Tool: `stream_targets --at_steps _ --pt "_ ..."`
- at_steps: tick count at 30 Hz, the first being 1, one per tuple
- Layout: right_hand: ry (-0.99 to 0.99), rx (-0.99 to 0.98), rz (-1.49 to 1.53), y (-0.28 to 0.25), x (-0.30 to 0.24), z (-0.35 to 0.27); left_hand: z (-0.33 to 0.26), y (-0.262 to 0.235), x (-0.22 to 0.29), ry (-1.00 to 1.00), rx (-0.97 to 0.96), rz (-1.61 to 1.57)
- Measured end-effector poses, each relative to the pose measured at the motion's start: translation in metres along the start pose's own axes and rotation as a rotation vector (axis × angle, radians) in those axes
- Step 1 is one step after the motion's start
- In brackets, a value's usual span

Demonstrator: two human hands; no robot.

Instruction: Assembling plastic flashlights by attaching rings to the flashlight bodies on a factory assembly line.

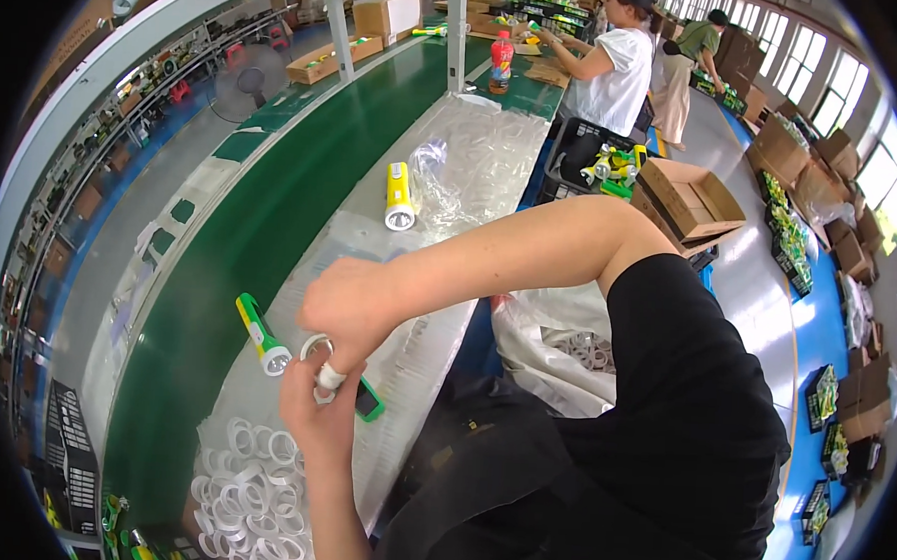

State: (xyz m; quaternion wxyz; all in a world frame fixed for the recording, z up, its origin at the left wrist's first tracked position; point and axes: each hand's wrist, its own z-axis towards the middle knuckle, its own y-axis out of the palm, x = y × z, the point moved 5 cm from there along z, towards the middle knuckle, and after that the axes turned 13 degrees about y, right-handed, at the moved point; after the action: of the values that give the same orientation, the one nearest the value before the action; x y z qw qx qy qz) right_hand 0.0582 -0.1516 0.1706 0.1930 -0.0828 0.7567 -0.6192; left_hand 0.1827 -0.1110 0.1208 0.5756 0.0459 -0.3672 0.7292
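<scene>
1. Setting: a factory hall with large windows at right, a blue floor, and a long green conveyor belt running beside a counter covered with clear plastic sheeting.
2. Far left, lower edge: black crates stacked below the belt.
3. Heap of white plastic rings on the counter's near end, lower left.
4. Green-and-yellow flashlight, lying on the belt's edge, lens end toward the person, just left of the hands.
5. Left hand, rising from the lower edge; its grip is closed on a green flashlight body, with a white-wrapped fingertip showing at the top.
6. White ring, at the top of that flashlight body, between the two hands.
7. Right hand, arm crossing in from the right; grip curled shut over the white ring, touching the left hand.
8. Yellow flashlight, lying alone farther up the counter beside crumpled clear plastic bags.
9. Red drink bottle, upright, far end.
10. Co-worker in a white shirt at the far counter; open cardboard boxes at right.
</scene>
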Motion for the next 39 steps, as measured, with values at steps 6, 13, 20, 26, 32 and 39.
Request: stream_targets --at_steps 6,13,20,26,32,39 --pt "0.083 0.039 0.076 0.008 -0.003 -0.008 -0.007 0.0 -0.004 0.069 -0.002 0.008" --pt "-0.312 0.422 0.511 0.042 0.012 0.002 -0.017 -0.007 -0.016 0.191 0.075 0.053" --pt "-0.04 0.306 0.974 0.088 0.011 0.002 -0.013 -0.02 -0.029 0.03 0.085 -0.009" --pt "0.221 0.011 1.343 0.166 -0.036 -0.008 -0.022 -0.022 -0.038 -0.212 0.19 -0.491" --pt "-1.084 -0.872 1.455 0.127 -0.07 -0.038 0.008 -0.046 0.043 0.103 -0.153 -1.04" --pt "-0.286 -0.809 1.474 0.054 -0.001 0.054 0.071 -0.066 -0.055 0.096 0.015 -0.33"
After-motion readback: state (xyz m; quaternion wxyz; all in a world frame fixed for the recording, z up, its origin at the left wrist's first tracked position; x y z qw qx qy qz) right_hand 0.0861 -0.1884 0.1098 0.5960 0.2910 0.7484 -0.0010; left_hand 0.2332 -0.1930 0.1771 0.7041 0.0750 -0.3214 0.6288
